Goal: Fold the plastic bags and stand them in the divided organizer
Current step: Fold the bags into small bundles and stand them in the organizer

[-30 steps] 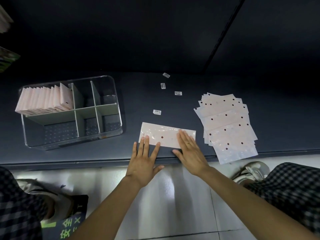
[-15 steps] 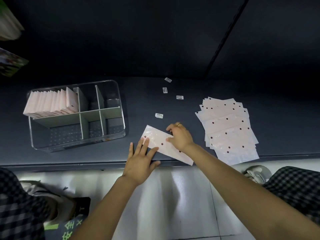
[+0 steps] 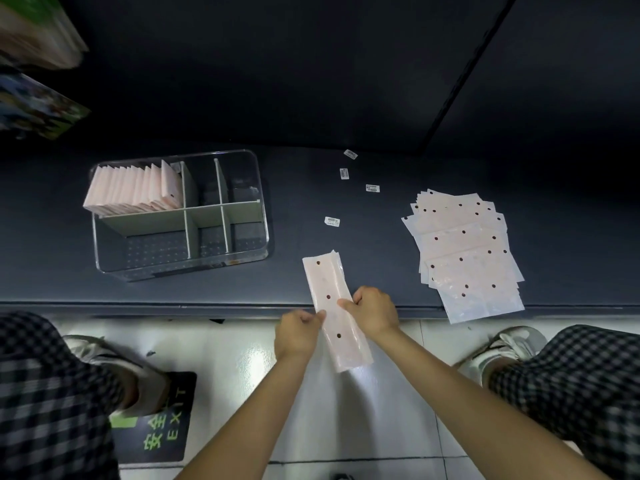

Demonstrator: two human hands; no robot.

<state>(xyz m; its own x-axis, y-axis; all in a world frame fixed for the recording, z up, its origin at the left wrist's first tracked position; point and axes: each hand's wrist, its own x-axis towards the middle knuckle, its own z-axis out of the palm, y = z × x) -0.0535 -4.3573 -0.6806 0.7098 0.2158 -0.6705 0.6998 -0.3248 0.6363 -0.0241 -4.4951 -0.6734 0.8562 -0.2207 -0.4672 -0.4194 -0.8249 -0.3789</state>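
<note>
Both hands — left hand (image 3: 298, 332), right hand (image 3: 372, 310) — pinch the folded strip (image 3: 334, 308) at lower centre of the frame, ready to fold it shorter.

Bare forearms; black-white checked trousers (image 3: 52, 393); pale worn sneakers (image 3: 502, 348).

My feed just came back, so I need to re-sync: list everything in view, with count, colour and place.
folded strip bag: one, pale pink, half over the shelf edge.
flat bags: one fanned pile, count unclear, pink with dark dots, right.
organizer: one, clear, grey dividers, left.
stood bags: one row, pink, organizer's back-left compartment.
labels: four, white, shelf middle.
floor sign: one, dark, green lettering.
left hand: pinches strip.
right hand: pinches strip.
</note>
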